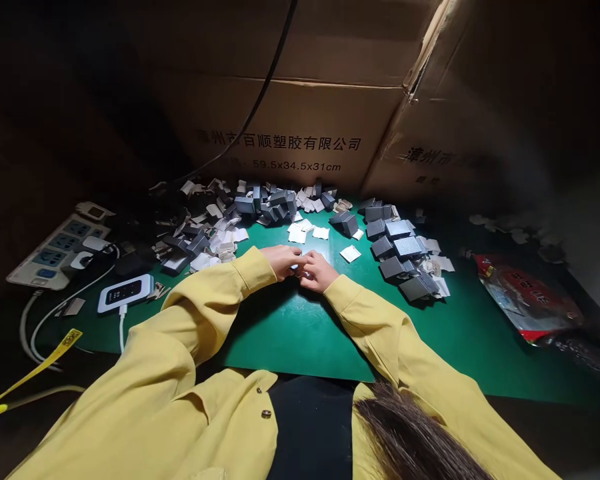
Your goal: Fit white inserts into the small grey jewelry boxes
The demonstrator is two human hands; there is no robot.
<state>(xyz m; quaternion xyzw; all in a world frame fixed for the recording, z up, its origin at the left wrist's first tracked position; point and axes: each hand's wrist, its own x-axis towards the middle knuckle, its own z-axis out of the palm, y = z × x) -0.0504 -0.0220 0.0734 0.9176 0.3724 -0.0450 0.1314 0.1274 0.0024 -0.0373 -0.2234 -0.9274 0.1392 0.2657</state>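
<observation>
My left hand (pixel 281 261) and my right hand (pixel 319 272) meet over the middle of the green table (pixel 300 333). Their fingers are curled in and touch each other around something small. A sliver of white shows between them, but the fingers hide what it is. Just beyond the hands lie loose white pieces (pixel 298 233), flat and paper-like. A dark grey box (pixel 349 225) stands behind them, slightly to the right. More grey boxes (pixel 393 269) are gathered in rows to the right of my right hand.
Grey boxes (pixel 247 204) and white scraps (pixel 225 237) are heaped at the back left. Further left are a power strip (pixel 57 250) and a white device (pixel 125 293) with a cable. A red package (pixel 525 293) lies at right. Large cartons (pixel 300 107) wall off the back.
</observation>
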